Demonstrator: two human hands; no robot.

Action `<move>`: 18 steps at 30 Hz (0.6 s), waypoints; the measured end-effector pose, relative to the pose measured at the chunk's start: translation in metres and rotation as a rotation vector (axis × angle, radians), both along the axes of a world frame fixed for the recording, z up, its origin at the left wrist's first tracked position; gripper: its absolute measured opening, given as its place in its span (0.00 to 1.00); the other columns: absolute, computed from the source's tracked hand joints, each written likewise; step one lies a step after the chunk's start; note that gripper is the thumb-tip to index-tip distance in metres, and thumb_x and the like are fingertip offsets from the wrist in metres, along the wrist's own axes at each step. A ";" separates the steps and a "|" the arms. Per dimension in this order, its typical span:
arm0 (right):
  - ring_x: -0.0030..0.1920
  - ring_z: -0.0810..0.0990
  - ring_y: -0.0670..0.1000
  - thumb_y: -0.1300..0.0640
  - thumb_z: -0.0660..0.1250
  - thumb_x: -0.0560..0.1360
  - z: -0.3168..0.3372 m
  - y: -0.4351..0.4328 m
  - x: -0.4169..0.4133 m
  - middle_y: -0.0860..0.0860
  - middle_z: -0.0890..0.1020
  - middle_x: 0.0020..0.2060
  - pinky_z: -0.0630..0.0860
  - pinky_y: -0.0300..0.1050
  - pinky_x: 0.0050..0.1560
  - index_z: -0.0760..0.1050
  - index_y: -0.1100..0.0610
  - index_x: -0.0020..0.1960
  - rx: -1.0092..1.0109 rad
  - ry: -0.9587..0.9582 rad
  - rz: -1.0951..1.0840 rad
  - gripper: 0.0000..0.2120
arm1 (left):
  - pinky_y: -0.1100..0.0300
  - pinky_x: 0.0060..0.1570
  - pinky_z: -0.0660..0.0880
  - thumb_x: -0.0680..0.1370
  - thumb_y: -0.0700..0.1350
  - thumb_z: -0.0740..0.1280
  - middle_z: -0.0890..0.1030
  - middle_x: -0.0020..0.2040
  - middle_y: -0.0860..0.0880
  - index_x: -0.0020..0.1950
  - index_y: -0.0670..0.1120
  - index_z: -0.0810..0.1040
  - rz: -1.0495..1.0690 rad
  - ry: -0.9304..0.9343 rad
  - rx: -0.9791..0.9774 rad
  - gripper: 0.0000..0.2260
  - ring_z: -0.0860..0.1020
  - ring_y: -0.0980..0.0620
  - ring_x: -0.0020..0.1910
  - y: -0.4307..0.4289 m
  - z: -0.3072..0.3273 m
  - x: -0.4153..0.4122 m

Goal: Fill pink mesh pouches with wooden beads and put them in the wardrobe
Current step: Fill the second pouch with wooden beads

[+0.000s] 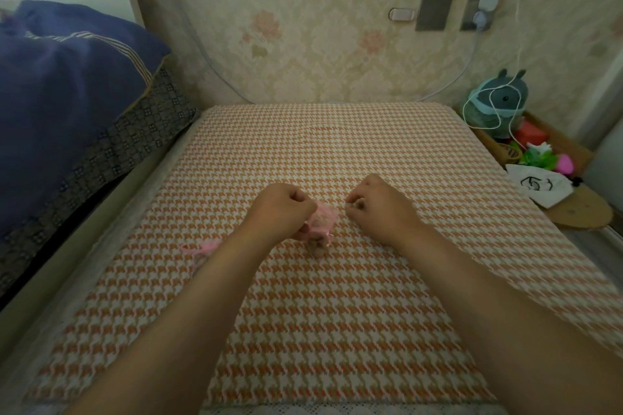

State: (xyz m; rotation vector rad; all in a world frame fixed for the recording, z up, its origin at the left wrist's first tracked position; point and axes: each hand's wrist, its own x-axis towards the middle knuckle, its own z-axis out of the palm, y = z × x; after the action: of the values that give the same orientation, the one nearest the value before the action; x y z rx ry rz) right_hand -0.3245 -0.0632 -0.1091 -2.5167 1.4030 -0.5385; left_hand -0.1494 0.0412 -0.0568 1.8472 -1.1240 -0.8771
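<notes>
My left hand (282, 209) grips a pink mesh pouch (323, 220) just above the orange houndstooth mattress (337, 313). Brown wooden beads (317, 243) show at the pouch's lower end, touching the fabric. My right hand (377, 204) hovers a little to the right of the pouch with its fingers curled, pinching what looks like a small brown bead (359, 203). A second pink mesh pouch (201, 249) lies on the mattress to the left, partly hidden behind my left forearm.
A blue blanket (67, 84) is heaped on the left. At the right edge is a box of clutter with a teal plush toy (502, 101), a white cloth bag (539, 185) and a charger cable (515, 44). The wallpapered wall stands behind the mattress.
</notes>
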 end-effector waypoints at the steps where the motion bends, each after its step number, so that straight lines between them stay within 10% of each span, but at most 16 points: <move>1: 0.49 0.78 0.46 0.47 0.68 0.79 0.004 0.002 0.000 0.44 0.76 0.56 0.78 0.45 0.49 0.82 0.49 0.57 0.008 -0.071 0.003 0.10 | 0.59 0.31 0.82 0.79 0.38 0.68 0.83 0.41 0.43 0.47 0.36 0.82 0.001 0.000 -0.007 0.06 0.83 0.50 0.32 0.000 0.000 0.001; 7: 0.33 0.76 0.34 0.54 0.74 0.75 0.041 0.023 0.014 0.41 0.85 0.42 0.71 0.33 0.40 0.85 0.48 0.50 0.095 -0.560 0.074 0.05 | 0.56 0.34 0.83 0.79 0.40 0.69 0.84 0.42 0.42 0.44 0.42 0.82 0.006 -0.002 -0.038 0.05 0.84 0.49 0.33 0.001 -0.001 0.004; 18: 0.41 0.74 0.32 0.45 0.75 0.74 0.040 0.039 0.019 0.40 0.81 0.48 0.69 0.33 0.44 0.84 0.45 0.56 0.090 -0.371 0.183 0.12 | 0.50 0.38 0.85 0.79 0.41 0.68 0.85 0.41 0.42 0.44 0.42 0.83 0.026 0.033 -0.042 0.05 0.85 0.47 0.36 0.003 -0.002 0.009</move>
State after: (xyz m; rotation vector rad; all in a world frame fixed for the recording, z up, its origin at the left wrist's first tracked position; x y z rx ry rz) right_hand -0.3056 -0.0239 -0.0693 -2.2918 1.0279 -0.8324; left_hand -0.1400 0.0439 -0.0588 1.8032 -1.0877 -0.8594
